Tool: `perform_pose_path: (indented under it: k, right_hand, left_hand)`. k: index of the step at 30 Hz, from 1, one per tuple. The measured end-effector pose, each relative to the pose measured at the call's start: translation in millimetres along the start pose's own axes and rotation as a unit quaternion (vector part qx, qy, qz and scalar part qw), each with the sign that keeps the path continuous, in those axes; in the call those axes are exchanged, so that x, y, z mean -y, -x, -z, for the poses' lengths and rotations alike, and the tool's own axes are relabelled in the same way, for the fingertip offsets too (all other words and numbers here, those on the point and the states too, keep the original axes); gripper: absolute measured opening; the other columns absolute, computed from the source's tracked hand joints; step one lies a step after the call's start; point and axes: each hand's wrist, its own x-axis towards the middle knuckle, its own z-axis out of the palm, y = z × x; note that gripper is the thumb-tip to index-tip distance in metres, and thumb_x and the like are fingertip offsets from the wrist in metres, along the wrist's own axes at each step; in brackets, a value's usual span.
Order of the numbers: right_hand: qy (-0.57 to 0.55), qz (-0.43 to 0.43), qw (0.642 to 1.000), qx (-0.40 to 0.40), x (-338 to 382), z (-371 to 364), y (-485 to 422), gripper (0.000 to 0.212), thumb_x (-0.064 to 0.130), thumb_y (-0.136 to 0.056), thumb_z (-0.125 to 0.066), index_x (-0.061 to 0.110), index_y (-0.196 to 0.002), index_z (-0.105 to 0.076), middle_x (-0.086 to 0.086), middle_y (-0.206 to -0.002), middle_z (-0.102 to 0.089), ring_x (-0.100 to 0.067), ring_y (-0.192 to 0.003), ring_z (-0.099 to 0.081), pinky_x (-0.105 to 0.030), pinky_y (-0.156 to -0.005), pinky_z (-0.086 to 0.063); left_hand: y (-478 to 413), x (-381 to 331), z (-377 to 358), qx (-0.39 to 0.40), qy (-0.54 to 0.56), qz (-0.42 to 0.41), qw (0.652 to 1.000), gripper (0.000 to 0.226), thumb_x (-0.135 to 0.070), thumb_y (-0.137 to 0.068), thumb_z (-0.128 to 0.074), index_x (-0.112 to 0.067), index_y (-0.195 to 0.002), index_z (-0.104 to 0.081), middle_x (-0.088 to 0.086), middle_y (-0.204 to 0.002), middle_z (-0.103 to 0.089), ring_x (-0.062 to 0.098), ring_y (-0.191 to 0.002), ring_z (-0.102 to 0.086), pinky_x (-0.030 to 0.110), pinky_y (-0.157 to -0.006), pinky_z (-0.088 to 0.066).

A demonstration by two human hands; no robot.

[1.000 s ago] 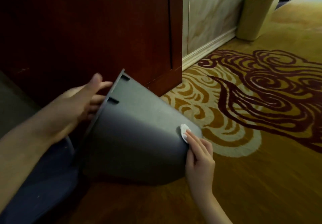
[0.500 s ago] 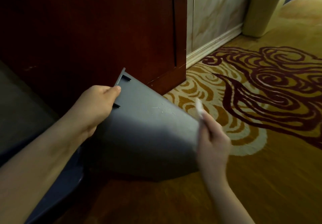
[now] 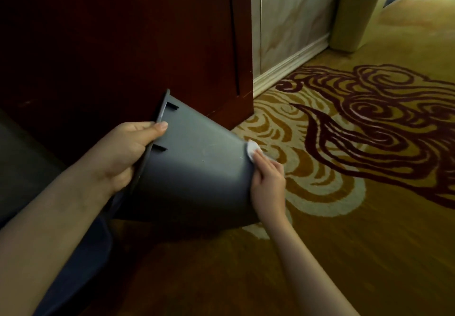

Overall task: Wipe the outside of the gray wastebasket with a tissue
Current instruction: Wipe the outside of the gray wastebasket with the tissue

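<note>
Here, unlabelled gray wastebasket [image 3: 194, 168] tipped, right hand [image 3: 267, 182] pressing tissue [image 3: 252, 149]

Patterned carpet [image 3: 369, 217] carries the tipped gray wastebasket [image 3: 197, 175] and a beige bin [image 3: 357, 15].

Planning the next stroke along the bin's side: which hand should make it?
Right. The right hand already presses the tissue against the bottom edge of the tipped gray wastebasket, so it can sweep up the side. The left hand grips the rim, steadying it.
</note>
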Motion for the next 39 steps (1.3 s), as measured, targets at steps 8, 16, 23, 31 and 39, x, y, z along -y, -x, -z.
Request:
perform_pose_path:
  k: [8,16,23,31,39]
  right_hand:
    - [-0.044,-0.136,0.983,-0.115,-24.0,25.5,-4.1,0.035,0.015,-0.095,-0.046,0.02,-0.129,-0.052,-0.001,-0.127,-0.058,-0.017,-0.11,-0.057,-0.037,-0.094,-0.049]
    - [-0.015,0.214,0.976,0.027,88.7,-37.6,39.9,0.046,0.0,-0.091,-0.048,0.017,-0.134,-0.048,0.002,-0.135,-0.05,0.001,-0.115,-0.036,0.001,-0.1,-0.02]
    - [0.056,0.082,0.995,-0.025,25.0,-13.8,14.7,0.041,0.0,-0.092,-0.045,0.017,-0.128,-0.054,-0.001,-0.135,-0.054,-0.012,-0.126,-0.039,-0.028,-0.108,-0.026]
    - [-0.02,0.045,0.995,-0.086,69.9,-22.0,-20.1,0.036,0.007,-0.094,-0.046,0.017,-0.126,-0.056,-0.002,-0.129,-0.056,-0.012,-0.118,-0.048,-0.019,-0.097,-0.032]
    - [0.096,0.264,0.959,0.027,100.4,-76.1,-17.3,0.035,-0.005,-0.088,-0.047,0.008,-0.118,-0.06,-0.008,-0.129,-0.056,-0.027,-0.114,-0.044,-0.029,-0.094,-0.038]
  left_hand:
    - [1.3,2.2,20.1,0.02,0.059,0.057,0.996,0.017,-0.017,-0.092,-0.05,-0.013,-0.093,-0.067,0.003,-0.073,-0.077,0.016,-0.064,-0.073,0.025,-0.045,-0.055]
    - [-0.7,-5.5,2.4,0.084,0.12,0.079,0.986,0.023,-0.014,-0.092,-0.047,-0.006,-0.091,-0.069,0.011,-0.076,-0.077,0.021,-0.068,-0.074,0.031,-0.051,-0.059]
    - [-11.7,-7.2,2.9,-0.003,0.16,0.082,0.984,0.012,-0.013,-0.091,-0.054,-0.006,-0.087,-0.064,0.006,-0.057,-0.074,0.019,-0.052,-0.071,0.032,-0.04,-0.055]
    - [-16.5,1.4,9.7,-0.043,0.247,0.038,0.967,0.015,-0.02,-0.09,-0.056,-0.011,-0.099,-0.064,0.009,-0.091,-0.073,0.025,-0.082,-0.071,0.039,-0.061,-0.058]
    - [-15.5,65.3,7.2,-0.003,0.336,0.054,0.94,0.027,-0.02,-0.096,-0.042,-0.015,-0.118,-0.058,0.01,-0.103,-0.07,0.025,-0.097,-0.065,0.042,-0.084,-0.051]
